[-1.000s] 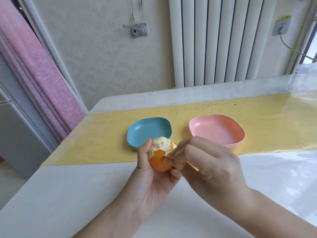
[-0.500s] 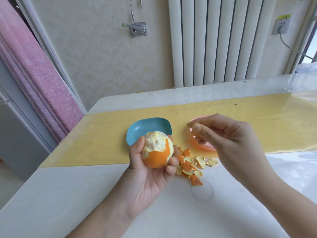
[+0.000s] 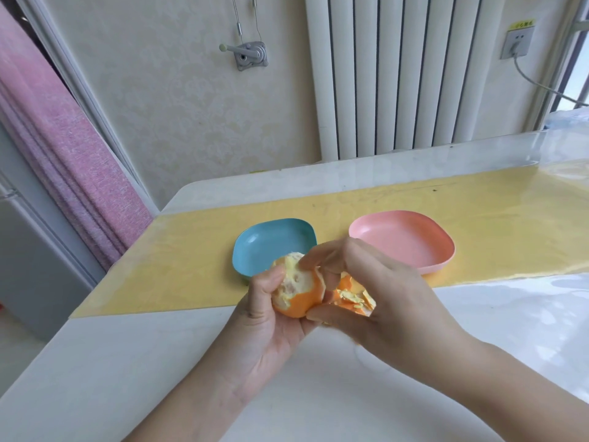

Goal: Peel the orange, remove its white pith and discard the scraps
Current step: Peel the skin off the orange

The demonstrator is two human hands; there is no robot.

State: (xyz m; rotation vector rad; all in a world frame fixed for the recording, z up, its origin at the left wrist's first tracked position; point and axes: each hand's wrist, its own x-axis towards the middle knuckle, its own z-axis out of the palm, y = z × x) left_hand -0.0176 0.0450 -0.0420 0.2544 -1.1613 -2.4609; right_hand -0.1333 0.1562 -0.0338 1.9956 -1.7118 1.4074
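Left hand: palm up, fingers and thumb curled round the orange, thumb pressed on its left side. The fruit sits in the palm, raised above the counter, at the near edge of the yellow mat.

Orange: upper part stripped to pale pith; the lower part has orange rind on it.

Right hand: comes in from the right, fingers curled. Index fingertip rests on top of the fruit, thumb tip touches its lower right side, so the hand pinches the orange between them. Whether a flap of rind is caught in that pinch cannot be told.

Scraps: a small heap of peel pieces shows in the gap between the right index finger and thumb, just right of the fruit. It appears to lie on the counter behind the hand; contact is not clear.

Dishes: blue dish on the mat directly behind the orange; pink dish beside it to the right, apart from it.
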